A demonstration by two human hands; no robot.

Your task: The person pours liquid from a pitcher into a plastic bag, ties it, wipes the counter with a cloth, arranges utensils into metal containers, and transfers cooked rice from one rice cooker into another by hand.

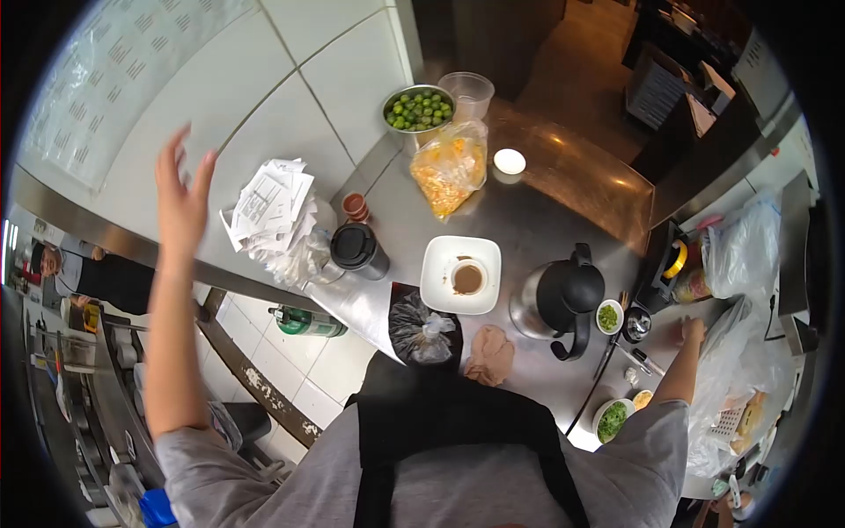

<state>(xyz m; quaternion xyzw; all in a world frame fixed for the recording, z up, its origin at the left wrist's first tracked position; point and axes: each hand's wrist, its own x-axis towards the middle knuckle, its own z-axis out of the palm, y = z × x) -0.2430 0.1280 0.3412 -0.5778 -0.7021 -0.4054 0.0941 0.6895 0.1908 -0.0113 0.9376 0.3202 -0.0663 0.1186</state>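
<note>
My left hand [185,198] is raised in front of the white tiled wall at the left, fingers apart and holding nothing. My right hand [693,331] reaches down at the right side of the counter, beside a clear plastic bag [748,352]. Its fingers are small and partly hidden, so I cannot make out a grip. Close to it are a shiny round-lidded jar [636,324] and a small bowl of chopped green herbs [608,317]. Midway between my hands sits a square white dish [433,297] with a small cup of brown liquid [467,279] in it.
A steel jug with a black lid [572,286], a black-lidded tumbler [359,251], a brown cloth [489,356] and a heap of paper slips [273,207] occupy the counter. Behind are green limes [421,109] and a bag of orange-yellow food [451,172]. Another person [97,277] stands far left.
</note>
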